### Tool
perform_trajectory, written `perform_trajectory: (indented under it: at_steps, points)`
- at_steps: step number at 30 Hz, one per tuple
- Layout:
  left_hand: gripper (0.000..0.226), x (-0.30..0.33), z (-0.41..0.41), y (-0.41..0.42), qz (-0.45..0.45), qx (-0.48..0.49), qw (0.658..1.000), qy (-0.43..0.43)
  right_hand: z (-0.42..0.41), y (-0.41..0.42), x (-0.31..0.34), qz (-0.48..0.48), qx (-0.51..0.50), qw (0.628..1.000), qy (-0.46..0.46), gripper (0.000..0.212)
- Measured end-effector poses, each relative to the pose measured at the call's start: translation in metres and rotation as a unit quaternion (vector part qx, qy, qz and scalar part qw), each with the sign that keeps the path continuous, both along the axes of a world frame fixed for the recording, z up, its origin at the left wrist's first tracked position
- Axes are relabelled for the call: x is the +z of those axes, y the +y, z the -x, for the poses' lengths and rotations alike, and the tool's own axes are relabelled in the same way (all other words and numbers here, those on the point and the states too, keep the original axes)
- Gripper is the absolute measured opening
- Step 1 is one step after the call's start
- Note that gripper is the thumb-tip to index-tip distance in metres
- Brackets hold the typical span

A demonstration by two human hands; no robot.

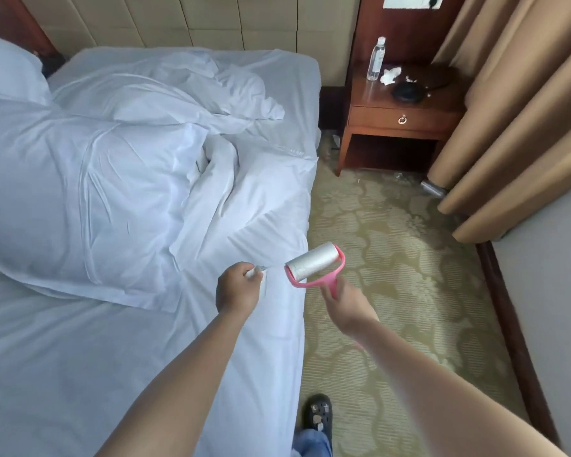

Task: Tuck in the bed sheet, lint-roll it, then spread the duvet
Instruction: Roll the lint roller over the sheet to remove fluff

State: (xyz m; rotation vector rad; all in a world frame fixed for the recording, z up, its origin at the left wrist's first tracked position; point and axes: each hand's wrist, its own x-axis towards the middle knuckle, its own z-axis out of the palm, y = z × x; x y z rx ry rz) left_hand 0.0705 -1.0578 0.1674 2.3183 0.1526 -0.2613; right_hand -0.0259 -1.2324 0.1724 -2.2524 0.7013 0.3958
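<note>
A pink-framed lint roller with a silvery roll hangs in the air over the bed's right edge. My right hand grips its pink handle. Just left of the roll, my left hand pinches a small whitish strip, apparently peeled sticky paper. The white bed sheet lies fairly smooth on the near half of the bed. A crumpled white duvet is heaped across the middle and far part of the mattress.
A white pillow sits at the far left. A wooden nightstand holds a water bottle, tissues and a dark object. Beige curtains hang right. Patterned carpet runs beside the bed; my shoe shows below.
</note>
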Motion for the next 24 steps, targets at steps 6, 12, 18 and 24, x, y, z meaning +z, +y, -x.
perform_trajectory:
  at_steps: [6,12,18,24]
  points:
    - [0.019,0.005,-0.076,-0.035,-0.009,0.020,1.000,0.006,-0.082,-0.048,0.002,0.011,0.023,1.000,0.007,0.041]
    - [0.024,0.023,-0.155,-0.083,0.009,0.021,1.000,-0.007,-0.160,-0.092,0.021,0.004,0.038,0.999,-0.008,0.042]
    - [0.016,0.027,-0.244,-0.151,-0.004,0.022,0.999,-0.025,-0.257,-0.154,0.018,0.000,0.054,0.998,-0.021,0.039]
    - [0.020,0.021,-0.344,-0.220,-0.021,0.055,0.998,-0.018,-0.374,-0.231,0.008,-0.024,0.078,0.997,-0.015,0.042]
